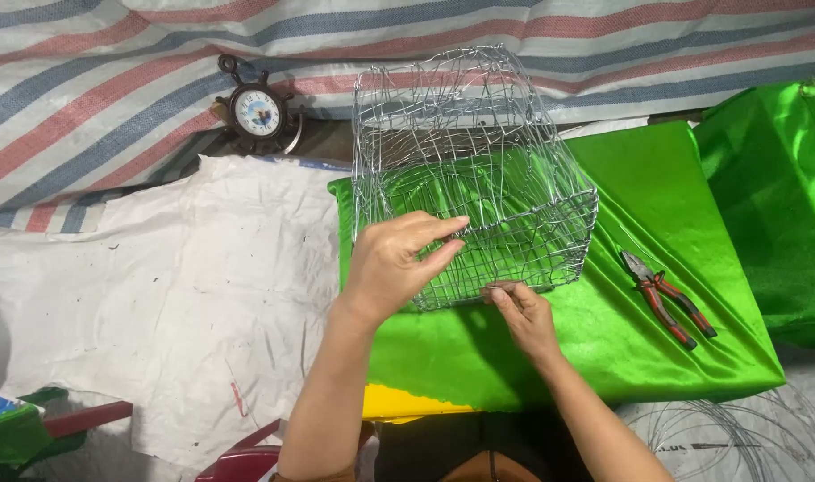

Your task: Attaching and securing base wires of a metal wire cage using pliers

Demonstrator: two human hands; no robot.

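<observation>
Pinching a wire of the cage [473,170] between thumb and fingers, the left hand [392,261] grips its near wall. The right hand [522,312], fingers pressed together, nips the lower front edge. The cage sits empty on green cloth [657,187], over the cloth's left half. Pliers [667,297] lie apart to the right. White paper [175,295] spreads leftward.

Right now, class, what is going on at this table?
A person holds a wire mesh basket that rests on shiny green cloth. The left hand grips its near side, and the right hand pinches the wire at its bottom edge. Red-handled pliers lie untouched to the right, and a small ship's-wheel clock sits behind.
</observation>
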